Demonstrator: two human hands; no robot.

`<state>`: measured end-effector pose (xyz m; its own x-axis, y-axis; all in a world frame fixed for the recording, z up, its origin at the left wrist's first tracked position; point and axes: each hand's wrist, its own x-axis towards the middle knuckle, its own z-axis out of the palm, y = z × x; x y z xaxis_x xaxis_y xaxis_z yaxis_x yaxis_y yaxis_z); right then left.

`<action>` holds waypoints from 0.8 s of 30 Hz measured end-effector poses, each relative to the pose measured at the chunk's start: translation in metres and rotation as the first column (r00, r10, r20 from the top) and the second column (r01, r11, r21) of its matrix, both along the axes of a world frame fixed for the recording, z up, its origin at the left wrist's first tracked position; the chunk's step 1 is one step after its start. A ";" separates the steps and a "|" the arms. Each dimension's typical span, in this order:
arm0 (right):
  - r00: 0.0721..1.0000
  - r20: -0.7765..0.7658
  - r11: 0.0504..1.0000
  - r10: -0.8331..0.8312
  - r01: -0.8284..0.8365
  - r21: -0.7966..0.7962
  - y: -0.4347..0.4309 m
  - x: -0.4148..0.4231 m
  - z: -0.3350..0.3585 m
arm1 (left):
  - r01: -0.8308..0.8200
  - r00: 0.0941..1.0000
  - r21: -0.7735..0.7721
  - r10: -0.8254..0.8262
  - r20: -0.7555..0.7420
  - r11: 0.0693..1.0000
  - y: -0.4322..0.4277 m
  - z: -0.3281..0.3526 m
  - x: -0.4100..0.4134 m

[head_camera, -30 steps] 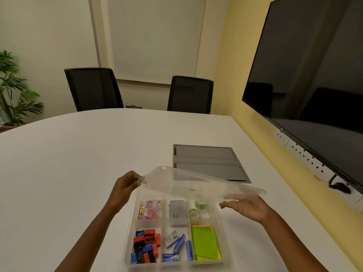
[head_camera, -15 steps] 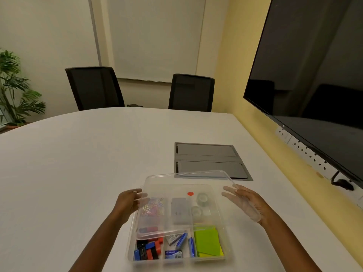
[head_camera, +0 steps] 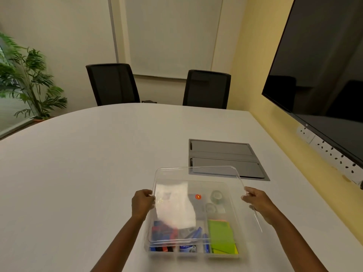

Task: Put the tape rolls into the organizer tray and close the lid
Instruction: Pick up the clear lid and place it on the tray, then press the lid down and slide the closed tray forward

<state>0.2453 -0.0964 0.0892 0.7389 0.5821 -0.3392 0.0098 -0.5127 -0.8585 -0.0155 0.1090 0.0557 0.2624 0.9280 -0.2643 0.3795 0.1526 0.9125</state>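
Note:
A clear organizer tray (head_camera: 193, 254) sits on the white table in front of me. Its clear lid (head_camera: 233, 173) hovers just above it, tilted, with a small red sticker on it. My left hand (head_camera: 142, 203) grips the lid's left edge and my right hand (head_camera: 257, 203) grips its right edge. Through the lid I see two tape rolls (head_camera: 216, 195) (head_camera: 210, 208) in the tray's far right compartment. Green sticky notes (head_camera: 222, 236) and red and blue clips (head_camera: 163, 232) lie in the near compartments.
A grey cable hatch (head_camera: 224, 154) is set into the table just beyond the tray. Two black chairs (head_camera: 113, 83) stand at the far edge. A large dark screen (head_camera: 324, 75) hangs on the yellow wall at right, and a plant (head_camera: 29, 75) stands at left.
The lid has come down from a raised, slanted hold to lie nearly flat over the tray. Both hands moved lower and nearer, and my right hand closed on the lid's edge.

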 end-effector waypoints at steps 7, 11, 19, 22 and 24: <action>0.914 0.400 0.969 0.074 0.029 -0.245 0.019 -0.013 -0.029 | -0.012 0.975 0.129 0.040 -0.219 0.992 -0.006 -0.009 0.000; 0.894 0.415 0.936 0.167 -0.011 -0.352 0.029 -0.017 -0.052 | -0.036 0.962 0.118 0.067 -0.265 0.992 -0.008 -0.015 0.000; 0.915 0.351 0.887 0.200 -0.016 -0.462 0.035 -0.024 -0.071 | -0.023 0.958 0.086 0.047 -0.283 0.996 0.000 -0.026 0.006; 0.923 0.340 0.885 0.182 -0.003 -0.466 0.035 -0.022 -0.072 | -0.012 0.959 0.098 0.040 -0.281 0.995 0.001 -0.029 0.011; 0.924 0.330 0.878 0.195 -0.015 -0.479 0.034 -0.021 -0.073 | -0.015 0.959 0.100 0.043 -0.280 0.995 0.000 -0.030 0.013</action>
<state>0.2246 -0.0624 0.0165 0.8039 0.5071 -0.3108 0.3456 -0.8235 -0.4498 -0.0025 0.1090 0.0260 0.1627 0.9587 -0.2334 0.6195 0.0849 0.7804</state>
